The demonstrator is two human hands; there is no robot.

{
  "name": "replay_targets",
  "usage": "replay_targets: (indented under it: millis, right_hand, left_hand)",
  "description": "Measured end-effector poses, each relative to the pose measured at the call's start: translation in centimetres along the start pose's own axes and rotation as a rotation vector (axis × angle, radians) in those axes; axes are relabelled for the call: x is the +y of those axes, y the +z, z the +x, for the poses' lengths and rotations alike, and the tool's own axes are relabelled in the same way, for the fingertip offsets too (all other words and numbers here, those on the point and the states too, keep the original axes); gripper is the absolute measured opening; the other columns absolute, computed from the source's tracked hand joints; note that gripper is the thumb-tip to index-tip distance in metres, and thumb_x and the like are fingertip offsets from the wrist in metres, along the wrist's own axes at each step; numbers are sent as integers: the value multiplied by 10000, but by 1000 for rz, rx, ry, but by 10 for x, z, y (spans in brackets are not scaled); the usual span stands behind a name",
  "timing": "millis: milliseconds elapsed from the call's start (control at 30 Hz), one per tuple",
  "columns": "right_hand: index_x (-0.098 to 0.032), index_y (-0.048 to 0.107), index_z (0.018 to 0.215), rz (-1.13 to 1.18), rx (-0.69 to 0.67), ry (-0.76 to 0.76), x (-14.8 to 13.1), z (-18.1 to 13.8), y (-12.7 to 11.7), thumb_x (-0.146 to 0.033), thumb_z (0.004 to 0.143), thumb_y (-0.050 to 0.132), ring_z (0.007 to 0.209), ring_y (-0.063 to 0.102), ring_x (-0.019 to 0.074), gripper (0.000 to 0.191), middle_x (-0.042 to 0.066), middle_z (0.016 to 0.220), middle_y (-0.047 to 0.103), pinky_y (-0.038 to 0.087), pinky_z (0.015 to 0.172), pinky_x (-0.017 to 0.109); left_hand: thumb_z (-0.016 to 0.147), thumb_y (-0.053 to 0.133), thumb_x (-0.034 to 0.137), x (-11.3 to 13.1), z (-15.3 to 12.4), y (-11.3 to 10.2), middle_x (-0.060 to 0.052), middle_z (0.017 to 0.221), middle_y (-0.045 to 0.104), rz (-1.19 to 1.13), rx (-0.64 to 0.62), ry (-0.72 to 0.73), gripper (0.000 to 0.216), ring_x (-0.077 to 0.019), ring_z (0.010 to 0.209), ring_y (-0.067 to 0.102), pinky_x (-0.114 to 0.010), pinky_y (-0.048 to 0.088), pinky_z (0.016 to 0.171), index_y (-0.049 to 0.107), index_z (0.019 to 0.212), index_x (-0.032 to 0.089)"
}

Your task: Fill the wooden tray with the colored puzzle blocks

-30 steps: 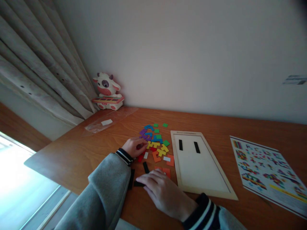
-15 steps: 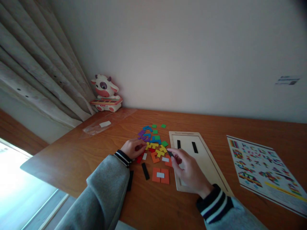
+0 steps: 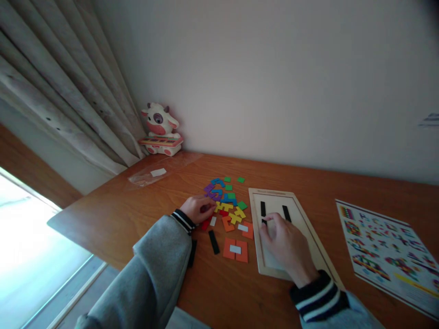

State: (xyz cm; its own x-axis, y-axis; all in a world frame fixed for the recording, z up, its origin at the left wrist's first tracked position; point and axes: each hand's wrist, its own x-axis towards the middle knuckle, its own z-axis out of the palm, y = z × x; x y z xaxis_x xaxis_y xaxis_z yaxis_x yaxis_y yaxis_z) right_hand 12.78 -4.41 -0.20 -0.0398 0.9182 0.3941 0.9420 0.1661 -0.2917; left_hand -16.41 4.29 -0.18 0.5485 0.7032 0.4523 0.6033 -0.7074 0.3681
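Observation:
My right hand [image 3: 285, 242] is over the pale wooden puzzle board [image 3: 274, 267], thumb and fingers closed on a small black strip [image 3: 264, 221]. That strip is just below another black strip [image 3: 263, 209] lying on the board. A further black strip [image 3: 286, 213] lies to its right, partly behind my fingers. My left hand [image 3: 197, 209] rests at the pile's left edge, its fingers curled together beside a yellow piece [image 3: 217, 207] and a red piece [image 3: 206, 224]. Whether anything is between those fingertips is hidden.
Blue, purple, green and orange pieces [image 3: 241, 250] lie between my hands and beyond. Loose black strips [image 3: 213, 242] are nearer me. A printed pattern sheet [image 3: 380, 249] lies at right. A plastic bag [image 3: 146, 177] and cow toy [image 3: 160, 130] are at the back left.
My right hand has carried the black strip from beside the orange pieces onto the board. The left hand stays by the pile. The whole view has shifted slightly.

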Motion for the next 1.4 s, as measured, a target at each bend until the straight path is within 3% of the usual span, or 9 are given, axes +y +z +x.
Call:
replay_targets:
  millis: [100, 267, 433, 567, 700, 867, 1033, 1200, 1400]
  right_hand:
    - [-206, 578, 982, 150, 60, -217, -20, -4, 0, -304, 904, 505, 799, 635, 238, 145, 79, 887, 681, 487, 734, 380]
    - [-219, 537, 1249, 338, -190, -556, -77, -18, 10, -248, 894, 570, 1111, 574, 266, 358, 81, 1226, 639, 443, 986, 475]
    - [-208, 514, 1312, 347, -252, -545, -98, -23, 21, -187, 916, 543, 1125, 581, 267, 397, 90, 1253, 641, 437, 1018, 512]
    - [-209, 504, 1325, 403, -295, -559, -99, -25, 21, -96, 907, 516, 1028, 624, 226, 433, 82, 1139, 679, 532, 914, 405]
    - [-228, 507, 1321, 527, -312, -544, -101, -28, 22, -38, 899, 468, 1090, 599, 202, 464, 62, 1221, 648, 516, 960, 374]
    - [-250, 552, 1255, 678, -339, -471, -100, -28, 24, -31, 865, 513, 1082, 589, 189, 449, 32, 1186, 653, 504, 967, 362]
    - [-249, 582, 1201, 614, -319, -579, -98, -29, 20, -26, 884, 485, 1000, 603, 202, 400, 37, 1103, 674, 504, 917, 392]
    - [-238, 545, 1246, 537, -175, -617, -82, -29, 15, -46, 904, 460, 985, 612, 212, 401, 57, 1084, 673, 510, 910, 421]
    - [-242, 557, 1209, 507, 130, -290, -13, -24, -2, -213, 937, 488, 936, 643, 220, 283, 90, 1068, 666, 554, 820, 403]
  left_hand:
    - [887, 546, 326, -2, 0, 2, -47, 741, 655, -11, 10, -13, 232, -119, 620, 580, -219, 475, 617, 711, 925, 167]
    - [890, 547, 327, -6, -1, 5, -37, 717, 638, -23, 22, -20, 236, -108, 588, 557, -211, 463, 593, 711, 942, 166]
    - [894, 547, 326, -8, -1, 6, -35, 712, 638, -30, 26, 2, 232, -111, 597, 562, -216, 465, 606, 707, 947, 167]
    - [889, 549, 310, -7, -1, 5, -33, 703, 637, -28, 31, 2, 220, -111, 593, 560, -215, 463, 606, 709, 937, 166]
    - [879, 556, 300, -3, 0, 3, -38, 708, 646, -26, 46, -11, 209, -113, 596, 568, -214, 465, 604, 713, 914, 166]
    - [877, 557, 309, -2, 0, 3, -31, 690, 638, -22, 53, -21, 220, -100, 551, 540, -206, 443, 569, 715, 905, 159]
    - [880, 554, 321, -4, -1, 5, -27, 694, 645, -13, 30, -34, 228, -96, 553, 542, -201, 436, 573, 716, 914, 163]
    - [879, 559, 324, -4, -1, 4, -22, 696, 650, -20, 17, -49, 230, -90, 546, 545, -191, 432, 562, 717, 942, 170]
    - [876, 561, 314, -8, -3, 4, -20, 704, 651, -21, 0, -59, 224, -90, 559, 555, -188, 431, 565, 711, 955, 168]
